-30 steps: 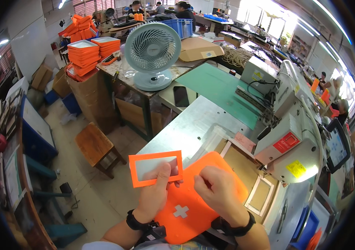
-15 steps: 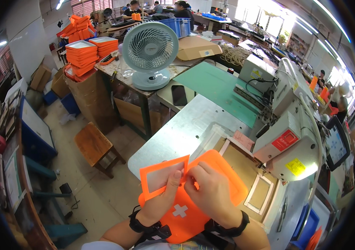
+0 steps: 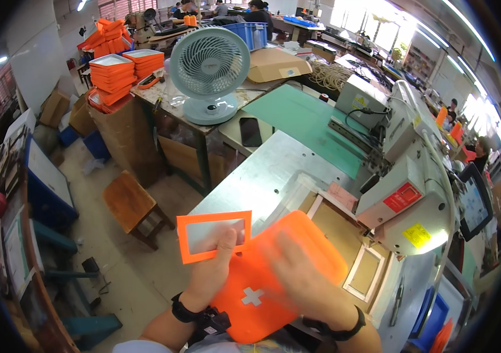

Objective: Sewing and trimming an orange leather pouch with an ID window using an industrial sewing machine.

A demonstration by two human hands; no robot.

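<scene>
My left hand (image 3: pixel 208 275) is closed on a flat orange frame with a clear window (image 3: pixel 203 235), its thumb lying over the pane's lower right part. Under both hands lies an orange pouch with a white cross (image 3: pixel 240 315), spanning my lap and the near edge of the metal worktable (image 3: pixel 244 176). Over the pouch's upper part is my right hand (image 3: pixel 290 265), smeared by motion, so its fingers cannot be made out. It is apart from the framed window.
Right of the pouch, a wooden jig (image 3: pixel 363 273) sits below a sewing machine head (image 3: pixel 415 217). Beyond are a phone (image 3: pixel 250 132), a green board (image 3: pixel 303 117) and a fan (image 3: pixel 210 65). A wooden stool (image 3: pixel 128 200) stands at left, near stacked orange pieces (image 3: pixel 111 76).
My left hand has moved left with the framed window, which has turned more level. My right hand has come away from the frame's edge and blurs over the pouch.
</scene>
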